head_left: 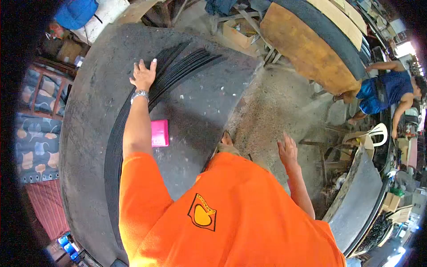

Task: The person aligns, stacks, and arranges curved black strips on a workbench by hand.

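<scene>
A: Which step is in hand?
B: Squaring up the strips [114, 164] on the table [84, 133], I'd judge; they lie in a long curved band, fanned apart at the far end
A: And what does the next move call for?
B: Probably a flat, steady left palm, with the right hand brought across if those fanned ends need gathering
A: How is the left hand [143, 78] now?
B: Spread, over the band's edge near the fan, grasping nothing I can see; whether it presses down, I can't tell
A: The right hand [289, 149]?
B: Loose, nothing visible in it, out over the floor [284, 102] and well apart from the strips
A: Anything else near?
B: A pink block [160, 133], partly hidden by the left forearm [138, 120], with the strips running past on the other side
</scene>
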`<action>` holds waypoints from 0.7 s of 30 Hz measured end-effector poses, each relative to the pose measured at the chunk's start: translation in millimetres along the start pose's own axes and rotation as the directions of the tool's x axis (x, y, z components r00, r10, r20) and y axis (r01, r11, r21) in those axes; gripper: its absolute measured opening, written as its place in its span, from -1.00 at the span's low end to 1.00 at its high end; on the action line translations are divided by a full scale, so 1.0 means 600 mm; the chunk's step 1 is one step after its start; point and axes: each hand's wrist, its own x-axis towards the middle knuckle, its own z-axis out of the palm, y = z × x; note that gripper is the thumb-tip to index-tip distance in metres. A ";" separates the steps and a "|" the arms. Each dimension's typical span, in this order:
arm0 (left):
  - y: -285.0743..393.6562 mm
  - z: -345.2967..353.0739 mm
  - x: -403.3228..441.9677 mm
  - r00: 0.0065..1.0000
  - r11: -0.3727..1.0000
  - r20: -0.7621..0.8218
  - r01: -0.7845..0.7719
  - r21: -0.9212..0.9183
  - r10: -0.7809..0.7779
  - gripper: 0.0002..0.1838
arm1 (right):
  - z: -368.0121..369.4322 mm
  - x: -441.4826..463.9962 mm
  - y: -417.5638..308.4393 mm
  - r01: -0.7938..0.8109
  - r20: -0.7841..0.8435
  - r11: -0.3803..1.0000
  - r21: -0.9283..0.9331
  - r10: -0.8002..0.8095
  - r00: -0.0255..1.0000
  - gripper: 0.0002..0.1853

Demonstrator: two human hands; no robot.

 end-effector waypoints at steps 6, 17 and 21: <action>0.071 0.025 -0.042 0.988 0.994 0.145 -0.059 0.093 0.046 -0.15 | -0.066 0.199 -0.136 0.159 -0.042 0.979 -0.126 -0.166 0.985 -0.21; 0.080 0.037 -0.138 0.972 0.965 0.004 -0.232 0.121 0.233 -0.38 | -0.035 0.532 -0.345 0.652 0.099 0.681 -0.334 -0.663 0.742 0.09; 0.084 0.034 -0.137 0.975 0.968 0.004 -0.221 0.121 0.222 -0.38 | -0.031 0.588 -0.405 0.700 0.238 0.617 -0.360 -0.665 0.708 0.11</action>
